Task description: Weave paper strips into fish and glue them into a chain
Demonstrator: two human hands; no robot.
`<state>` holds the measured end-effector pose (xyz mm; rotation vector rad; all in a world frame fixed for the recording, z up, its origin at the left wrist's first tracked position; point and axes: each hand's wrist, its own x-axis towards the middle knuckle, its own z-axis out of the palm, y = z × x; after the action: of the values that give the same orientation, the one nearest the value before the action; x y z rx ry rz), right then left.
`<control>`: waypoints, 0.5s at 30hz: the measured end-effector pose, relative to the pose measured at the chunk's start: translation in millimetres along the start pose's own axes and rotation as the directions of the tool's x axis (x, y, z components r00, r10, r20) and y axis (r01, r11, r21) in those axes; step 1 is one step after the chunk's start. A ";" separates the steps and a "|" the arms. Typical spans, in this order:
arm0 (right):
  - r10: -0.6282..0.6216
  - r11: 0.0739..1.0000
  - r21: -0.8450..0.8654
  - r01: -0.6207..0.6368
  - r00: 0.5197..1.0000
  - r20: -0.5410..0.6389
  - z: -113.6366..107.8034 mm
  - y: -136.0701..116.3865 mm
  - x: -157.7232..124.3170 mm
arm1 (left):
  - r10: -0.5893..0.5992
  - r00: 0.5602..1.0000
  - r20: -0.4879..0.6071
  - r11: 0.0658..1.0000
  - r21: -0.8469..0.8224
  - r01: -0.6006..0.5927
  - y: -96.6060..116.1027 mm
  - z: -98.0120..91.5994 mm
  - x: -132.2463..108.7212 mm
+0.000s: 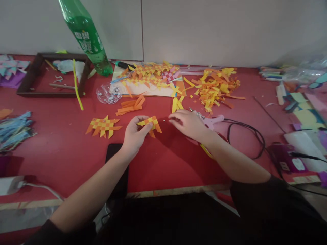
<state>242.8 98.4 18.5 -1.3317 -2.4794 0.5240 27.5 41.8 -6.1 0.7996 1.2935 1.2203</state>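
My left hand (135, 132) is closed, pinching a small woven paper piece (154, 120) in an orange and yellow check, with loose strip ends hanging from it. To the right, my right hand (190, 124) hovers over the red table, thumb and forefinger drawn together; anything between the tips is too small to make out. A tiny white speck (164, 120) shows just left of those fingertips. Left of my left hand lies a woven paper fish (103, 126) with eyes on it. A clear petal-shaped dish (109, 93) holds small black-and-white eyes.
Several woven fish (150, 75) lie on a board at the back, beside a heap of paper scraps (217, 86). A pink glue gun (214, 120) with a black cord is by my right forearm. A green bottle (88, 41) leans near a brown frame (28, 80). A phone (120, 177) lies under my left forearm.
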 end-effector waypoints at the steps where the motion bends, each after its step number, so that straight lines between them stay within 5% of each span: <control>1: -0.003 1.000 0.018 0.003 1.000 0.004 7.3 -2.5 6.2 | 0.005 1.000 -0.002 1.000 0.001 -0.005 -0.2 -0.2 0.4; 15: -0.010 0.995 0.103 0.008 1.000 0.013 27.6 -4.2 11.8 | 0.009 1.000 0.022 0.999 0.036 -0.010 0.3 -0.6 -1.0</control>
<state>222.2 101.1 -3.5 -1.2810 -2.4327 0.6518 26.9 40.9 -5.7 0.8442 1.2987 1.1956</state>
